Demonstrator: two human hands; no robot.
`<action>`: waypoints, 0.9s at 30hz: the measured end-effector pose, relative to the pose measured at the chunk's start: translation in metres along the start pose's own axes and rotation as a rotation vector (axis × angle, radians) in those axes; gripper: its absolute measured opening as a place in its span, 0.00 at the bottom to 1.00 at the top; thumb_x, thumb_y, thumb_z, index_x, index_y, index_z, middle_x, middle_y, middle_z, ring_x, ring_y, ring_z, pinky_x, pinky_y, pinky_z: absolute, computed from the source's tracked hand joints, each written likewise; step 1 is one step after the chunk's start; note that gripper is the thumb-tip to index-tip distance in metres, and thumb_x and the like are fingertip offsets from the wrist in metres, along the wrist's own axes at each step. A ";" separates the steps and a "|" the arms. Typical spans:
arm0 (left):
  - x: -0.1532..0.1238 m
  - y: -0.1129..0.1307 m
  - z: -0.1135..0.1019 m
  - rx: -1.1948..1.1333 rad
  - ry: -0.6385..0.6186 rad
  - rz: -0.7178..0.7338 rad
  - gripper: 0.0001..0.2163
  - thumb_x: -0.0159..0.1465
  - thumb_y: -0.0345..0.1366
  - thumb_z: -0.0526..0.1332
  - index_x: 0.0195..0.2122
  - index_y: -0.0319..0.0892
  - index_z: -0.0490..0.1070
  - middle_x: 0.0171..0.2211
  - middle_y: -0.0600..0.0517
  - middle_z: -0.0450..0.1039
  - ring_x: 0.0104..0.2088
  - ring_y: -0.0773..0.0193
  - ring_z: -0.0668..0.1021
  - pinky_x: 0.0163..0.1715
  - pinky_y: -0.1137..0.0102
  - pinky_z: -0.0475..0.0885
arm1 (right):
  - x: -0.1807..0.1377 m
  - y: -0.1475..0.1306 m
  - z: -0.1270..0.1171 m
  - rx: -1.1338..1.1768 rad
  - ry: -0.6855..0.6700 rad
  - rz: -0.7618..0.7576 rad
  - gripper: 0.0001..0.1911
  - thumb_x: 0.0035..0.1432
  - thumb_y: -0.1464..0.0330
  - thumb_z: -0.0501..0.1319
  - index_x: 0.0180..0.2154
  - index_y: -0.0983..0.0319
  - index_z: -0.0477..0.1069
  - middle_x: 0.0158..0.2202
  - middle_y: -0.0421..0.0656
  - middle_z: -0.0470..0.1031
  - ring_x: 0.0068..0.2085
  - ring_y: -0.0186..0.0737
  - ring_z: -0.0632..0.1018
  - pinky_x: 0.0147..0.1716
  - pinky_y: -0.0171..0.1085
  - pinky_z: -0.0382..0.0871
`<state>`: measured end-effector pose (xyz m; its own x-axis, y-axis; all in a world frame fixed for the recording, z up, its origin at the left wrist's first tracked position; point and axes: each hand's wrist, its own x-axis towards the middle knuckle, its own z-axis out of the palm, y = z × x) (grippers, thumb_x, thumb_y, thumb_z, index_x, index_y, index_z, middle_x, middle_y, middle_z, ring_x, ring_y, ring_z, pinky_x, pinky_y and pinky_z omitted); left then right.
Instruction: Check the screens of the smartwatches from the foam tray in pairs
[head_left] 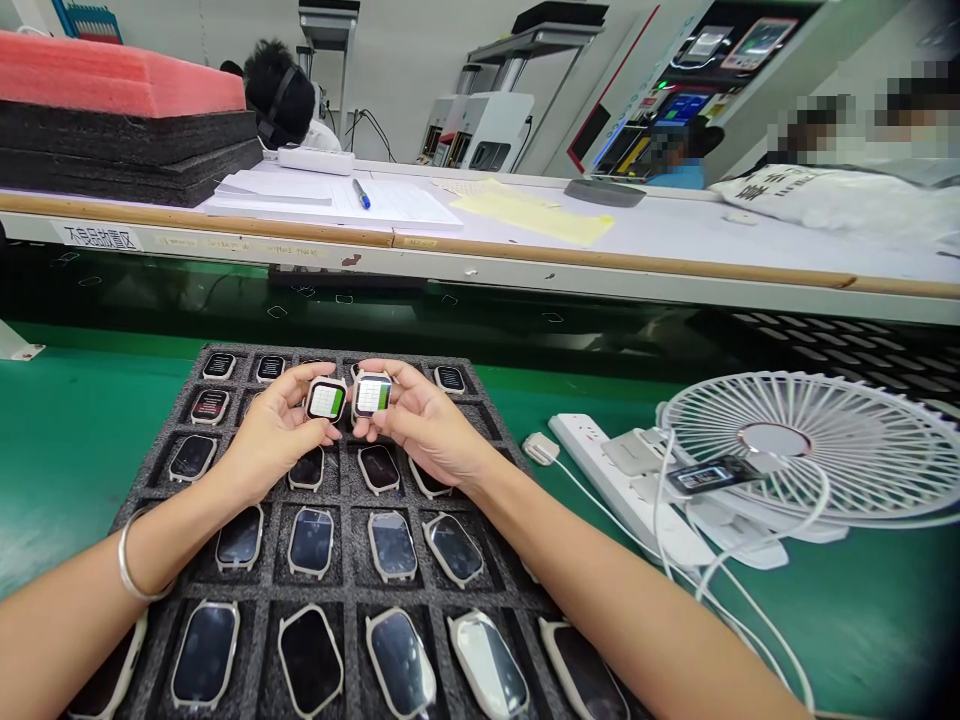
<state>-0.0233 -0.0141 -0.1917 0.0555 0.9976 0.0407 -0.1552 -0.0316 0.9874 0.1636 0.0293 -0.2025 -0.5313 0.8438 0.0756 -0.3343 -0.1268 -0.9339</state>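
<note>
My left hand [274, 430] is closed around a small watch body with a lit white and green screen [326, 401]. My right hand [420, 420] grips a second watch body with a lit screen [373, 395] right beside it. Both hands hover over a dark foam tray [341, 580] on the green table. The tray's pockets hold several watch bodies with dark screens [310, 541], each lying face up. A silver bangle [129, 565] sits on my left wrist.
To the right lie a white power strip [600, 470], cables, a small white fan [817, 450] lying flat and a dark device [709, 473] on it. Behind runs a raised shelf with papers [337, 200], a pen, stacked foam [120, 120] and a bag. Other people sit beyond it.
</note>
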 end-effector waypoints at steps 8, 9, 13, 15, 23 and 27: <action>-0.001 -0.002 -0.001 0.091 0.019 0.023 0.12 0.59 0.40 0.67 0.42 0.41 0.73 0.32 0.55 0.74 0.21 0.72 0.76 0.21 0.75 0.71 | 0.001 -0.001 0.001 -0.008 0.047 0.039 0.15 0.56 0.62 0.67 0.44 0.59 0.70 0.34 0.40 0.80 0.24 0.32 0.77 0.25 0.33 0.67; -0.001 -0.002 -0.001 0.094 0.024 0.027 0.13 0.59 0.40 0.67 0.42 0.41 0.73 0.33 0.55 0.74 0.20 0.72 0.76 0.21 0.75 0.71 | 0.001 -0.001 0.001 -0.011 0.047 0.038 0.15 0.56 0.62 0.67 0.44 0.59 0.70 0.34 0.40 0.80 0.24 0.32 0.77 0.25 0.33 0.67; -0.001 -0.002 -0.002 0.086 0.019 0.032 0.14 0.58 0.39 0.67 0.44 0.41 0.73 0.34 0.54 0.74 0.22 0.72 0.77 0.22 0.75 0.72 | 0.000 -0.001 0.001 -0.011 0.050 0.041 0.17 0.54 0.63 0.69 0.44 0.58 0.70 0.35 0.40 0.80 0.25 0.33 0.78 0.26 0.34 0.69; -0.001 -0.002 -0.002 0.078 0.012 0.033 0.15 0.58 0.38 0.67 0.45 0.41 0.73 0.34 0.54 0.75 0.23 0.71 0.78 0.23 0.75 0.73 | 0.000 -0.001 0.001 -0.010 0.053 0.043 0.19 0.53 0.64 0.70 0.45 0.58 0.70 0.36 0.40 0.80 0.26 0.33 0.78 0.27 0.34 0.70; -0.001 0.001 0.000 0.064 0.015 0.003 0.18 0.57 0.33 0.67 0.49 0.41 0.71 0.35 0.53 0.76 0.24 0.70 0.78 0.26 0.74 0.75 | 0.000 -0.001 0.000 -0.014 0.040 0.037 0.20 0.51 0.69 0.70 0.46 0.57 0.70 0.37 0.39 0.79 0.28 0.33 0.79 0.29 0.35 0.73; -0.001 0.001 0.000 0.051 0.006 0.000 0.20 0.56 0.31 0.66 0.51 0.40 0.70 0.40 0.51 0.76 0.25 0.71 0.78 0.26 0.74 0.75 | 0.000 -0.001 0.000 -0.029 0.041 0.035 0.22 0.50 0.70 0.71 0.47 0.57 0.68 0.38 0.40 0.79 0.28 0.33 0.79 0.29 0.35 0.73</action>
<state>-0.0236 -0.0150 -0.1910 0.0498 0.9980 0.0400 -0.1043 -0.0346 0.9939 0.1641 0.0292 -0.2016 -0.5096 0.8599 0.0292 -0.2936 -0.1419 -0.9453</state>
